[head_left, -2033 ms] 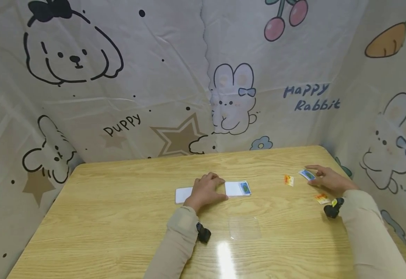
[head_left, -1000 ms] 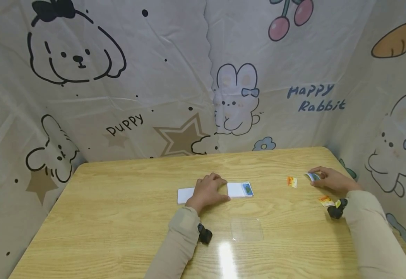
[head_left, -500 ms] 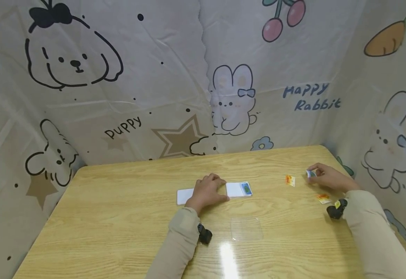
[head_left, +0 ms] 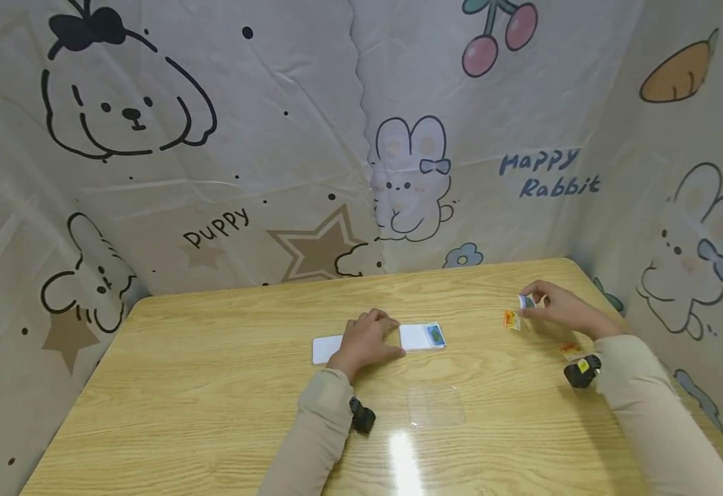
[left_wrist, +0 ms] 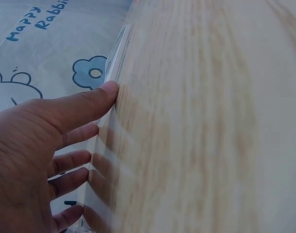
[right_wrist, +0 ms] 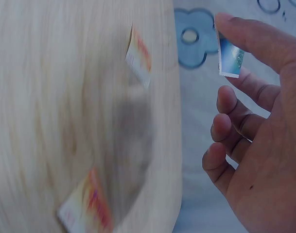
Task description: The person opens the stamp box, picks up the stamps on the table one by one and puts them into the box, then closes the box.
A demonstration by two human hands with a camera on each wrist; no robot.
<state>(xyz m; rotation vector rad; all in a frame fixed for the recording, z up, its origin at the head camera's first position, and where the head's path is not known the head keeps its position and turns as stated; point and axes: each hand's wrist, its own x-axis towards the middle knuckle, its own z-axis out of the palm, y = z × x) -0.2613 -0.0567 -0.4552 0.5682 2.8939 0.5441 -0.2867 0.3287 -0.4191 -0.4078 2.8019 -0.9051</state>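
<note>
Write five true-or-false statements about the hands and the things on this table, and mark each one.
1. The left hand touches the white card. True.
2. The right hand pinches a blue stamp. True.
3. The left hand is pinching the blue stamp and the white card together. False: the blue stamp is in the right hand.
4. Two orange stamps lie on the table. True.
5. The clear sheet lies on top of the white card. False: it lies apart, on the table, nearer the person.

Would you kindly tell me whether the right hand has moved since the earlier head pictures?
Yes, leftward: judged against the farther orange stamp, the right hand now holds its blue stamp much closer.
</note>
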